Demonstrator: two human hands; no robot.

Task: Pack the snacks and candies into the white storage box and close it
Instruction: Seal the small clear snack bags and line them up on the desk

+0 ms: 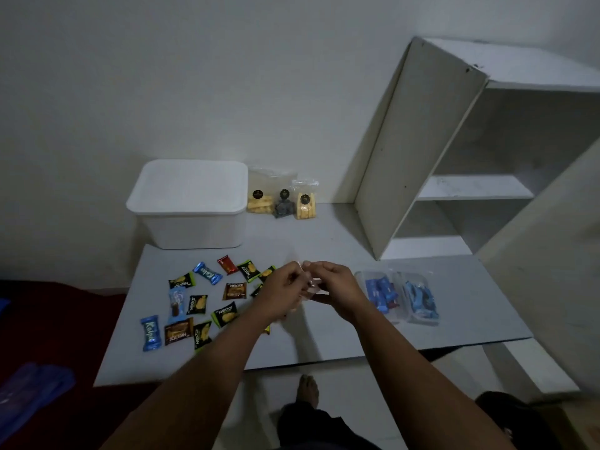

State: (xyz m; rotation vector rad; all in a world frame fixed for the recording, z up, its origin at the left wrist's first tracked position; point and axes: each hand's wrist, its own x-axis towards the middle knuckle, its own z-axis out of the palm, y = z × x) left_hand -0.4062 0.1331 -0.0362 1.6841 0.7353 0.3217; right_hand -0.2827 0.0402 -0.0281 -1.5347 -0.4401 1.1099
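From the head camera, nearest of all is the person's bare foot (307, 389) on the floor under the front edge of the worktop (341, 332), with dark clothing at the bottom of the view. Two bare forearms reach up from there over the grey worktop. The left hand (281, 292) and the right hand (337, 289) meet above its middle, and the fingers of both are curled in a pinch on a small clear plastic wrapper (312, 284) held between them, lifted off the surface.

Left of the hands, small snack packets (207, 303) lie scattered flat: several black-and-green ones, brown ones, a red one and blue candy packets. Some are partly hidden behind the left hand. Just right of the right hand sit two clear bags of blue-wrapped candies (402, 295), side by side and touching.

At the back left, the white storage box (191, 206) stands near the wall with its lid on. Just beside it on the right, three clear bags of cookies (282, 203) stand upright in a row, two with pale cookies and a dark one between them.

A white shelf unit (454, 157) stands at the back right of the worktop. A dark red surface (48, 319) with blue plastic (29, 391) on it lies to the left.
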